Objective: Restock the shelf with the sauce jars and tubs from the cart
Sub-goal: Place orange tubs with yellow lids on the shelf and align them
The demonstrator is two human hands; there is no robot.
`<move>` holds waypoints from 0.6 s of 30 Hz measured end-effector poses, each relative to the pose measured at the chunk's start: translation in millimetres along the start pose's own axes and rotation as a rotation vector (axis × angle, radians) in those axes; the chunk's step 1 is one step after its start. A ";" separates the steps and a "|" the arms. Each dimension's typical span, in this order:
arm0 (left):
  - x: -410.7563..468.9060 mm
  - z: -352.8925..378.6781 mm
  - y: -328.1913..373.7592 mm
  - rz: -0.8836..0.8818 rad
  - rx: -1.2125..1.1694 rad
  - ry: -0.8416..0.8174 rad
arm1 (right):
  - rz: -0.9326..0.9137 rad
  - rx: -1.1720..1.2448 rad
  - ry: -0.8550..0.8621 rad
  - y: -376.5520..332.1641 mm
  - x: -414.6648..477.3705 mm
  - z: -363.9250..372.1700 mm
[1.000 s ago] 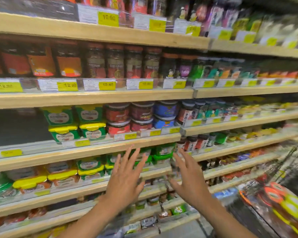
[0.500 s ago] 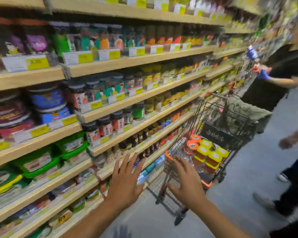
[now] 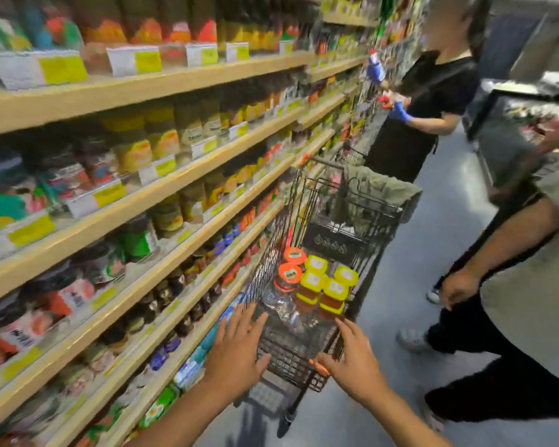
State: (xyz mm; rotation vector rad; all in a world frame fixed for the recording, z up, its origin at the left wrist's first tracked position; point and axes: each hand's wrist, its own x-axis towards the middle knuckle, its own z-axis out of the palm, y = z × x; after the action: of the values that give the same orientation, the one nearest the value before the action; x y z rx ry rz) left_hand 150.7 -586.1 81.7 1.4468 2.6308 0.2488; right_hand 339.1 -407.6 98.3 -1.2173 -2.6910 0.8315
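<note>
Now the left hand (image 3: 236, 353) and the right hand (image 3: 352, 359) are both open wide, fingers spread, and hold nothing. The left hand is at the near edge of the cart (image 3: 291, 366) and the right hand is at its near right corner; I cannot tell if they touch it. Inside, just past the hands, sit two jars (image 3: 289, 274) with orange lids and four tubs (image 3: 316, 263) with yellow lids on top, packed close. The shelf (image 3: 162, 201) runs along left of the left hand. One person in black (image 3: 433, 108) stands past the cart, and a second person (image 3: 513, 301) stands right of the right hand.
</note>
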 end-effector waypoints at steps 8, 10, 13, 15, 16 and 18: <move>118.2 20.0 -1.5 0.064 -0.096 -0.137 | 0.117 -0.042 -0.063 25.9 98.7 -10.4; 138.9 21.7 -0.7 0.072 -0.114 -0.173 | 0.137 -0.053 -0.080 32.3 120.1 -13.3; 170.8 30.8 0.7 0.074 -0.133 -0.196 | 0.140 -0.089 -0.112 43.5 155.5 -17.8; 191.0 38.4 2.4 0.068 -0.147 -0.214 | 0.138 -0.123 -0.142 53.3 180.8 -20.4; 201.2 42.2 3.1 0.064 -0.152 -0.222 | 0.138 -0.135 -0.157 58.6 193.7 -21.2; 222.5 49.7 4.2 0.049 -0.163 -0.227 | 0.133 -0.151 -0.181 69.8 222.2 -22.2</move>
State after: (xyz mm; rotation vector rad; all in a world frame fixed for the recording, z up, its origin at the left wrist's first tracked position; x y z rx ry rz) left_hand 45.1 -391.6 26.5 1.3981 2.3404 0.2797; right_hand 240.6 -201.2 48.6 -1.4326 -2.8892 0.8023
